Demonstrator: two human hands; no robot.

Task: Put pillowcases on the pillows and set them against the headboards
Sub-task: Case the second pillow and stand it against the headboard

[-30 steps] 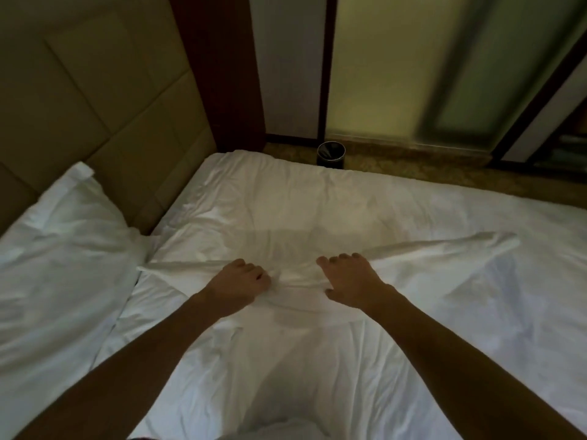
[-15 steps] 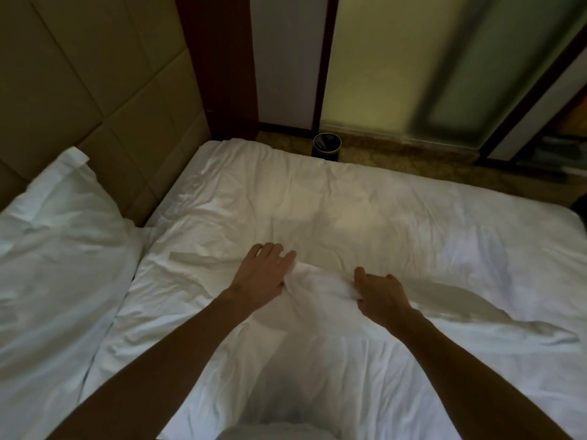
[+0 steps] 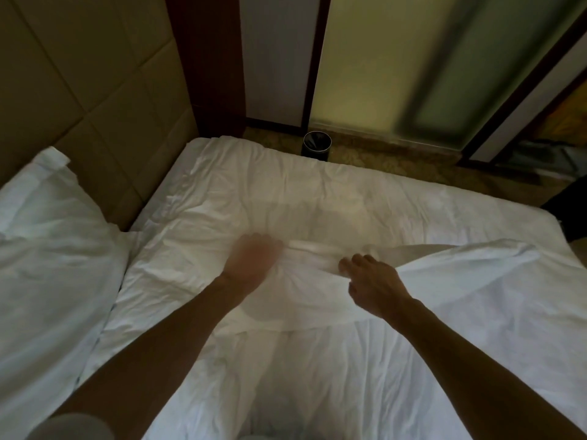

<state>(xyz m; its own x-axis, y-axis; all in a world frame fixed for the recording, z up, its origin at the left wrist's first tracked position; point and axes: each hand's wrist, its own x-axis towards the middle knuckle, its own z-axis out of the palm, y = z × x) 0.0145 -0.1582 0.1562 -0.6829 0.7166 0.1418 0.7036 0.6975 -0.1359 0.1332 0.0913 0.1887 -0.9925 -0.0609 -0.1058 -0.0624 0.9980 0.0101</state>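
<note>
A white pillowcase (image 3: 460, 281) lies crumpled across the middle of the white bed (image 3: 317, 376), its loose end spreading to the right. My right hand (image 3: 371, 282) grips a fold of it, fingers curled over the edge. My left hand (image 3: 254, 260) is motion-blurred and lies on the fabric just left of that fold; its fingers look stretched out toward the bunched cloth. A cased white pillow (image 3: 47, 242) leans against the padded tan headboard (image 3: 79, 106) at the left.
A dark wooden post (image 3: 206, 58) stands at the headboard's end. A small black waste bin (image 3: 316, 146) sits on the patterned floor beyond the bed's far edge, in front of frosted glass panels (image 3: 397, 68).
The pillowcase's right end has lifted and spread wider on the right. My left hand has moved right into the bunched fabric and my right hand has shifted right, its fingers still curled on the fold.
</note>
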